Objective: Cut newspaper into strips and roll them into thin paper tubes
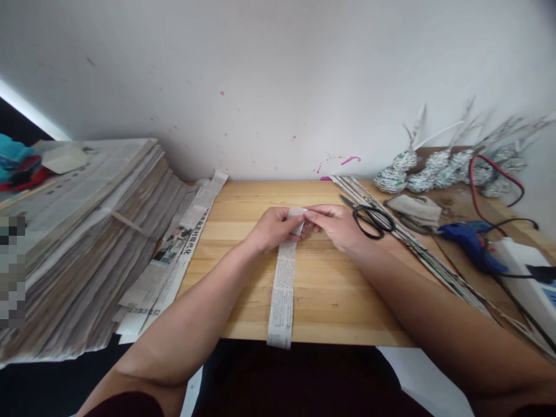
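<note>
A long, narrow newspaper strip [282,295] runs from my fingers down over the tabletop, its lower end reaching just past the front edge. My left hand [278,227] is closed on the strip's upper end, thumb on top. Against it, my right hand [330,223] pinches the corner of the same end between thumb and fingers. Parts of the fingers under the paper are hidden. Black-handled scissors [371,219] lie just right of my right hand, on top of a bundle of thin rolled paper sticks [417,252].
A tall stack of newspapers [125,226] stands at the left, with cut newspaper strips [174,249] beside it. At the right are woven paper figures [393,174], a folded cloth [414,211], a blue glue gun [471,243] and a white power strip [521,266]. A wall closes off the wooden table [334,301] behind.
</note>
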`<action>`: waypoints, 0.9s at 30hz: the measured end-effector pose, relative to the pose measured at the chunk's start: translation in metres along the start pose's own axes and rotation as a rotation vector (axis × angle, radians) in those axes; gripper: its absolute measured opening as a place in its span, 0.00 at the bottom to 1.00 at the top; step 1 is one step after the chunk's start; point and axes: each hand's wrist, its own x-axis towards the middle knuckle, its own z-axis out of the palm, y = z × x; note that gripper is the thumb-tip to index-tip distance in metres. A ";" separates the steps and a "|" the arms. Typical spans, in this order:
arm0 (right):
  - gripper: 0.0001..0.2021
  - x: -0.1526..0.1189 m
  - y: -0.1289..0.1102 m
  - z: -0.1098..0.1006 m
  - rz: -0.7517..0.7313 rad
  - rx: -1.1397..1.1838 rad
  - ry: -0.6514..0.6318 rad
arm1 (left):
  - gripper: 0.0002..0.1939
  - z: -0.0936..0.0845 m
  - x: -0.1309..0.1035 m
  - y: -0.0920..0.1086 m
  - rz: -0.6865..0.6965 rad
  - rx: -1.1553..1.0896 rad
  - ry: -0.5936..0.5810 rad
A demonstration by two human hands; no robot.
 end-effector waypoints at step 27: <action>0.21 -0.010 -0.010 0.011 0.001 -0.064 0.104 | 0.14 0.011 -0.002 -0.002 0.003 0.114 0.039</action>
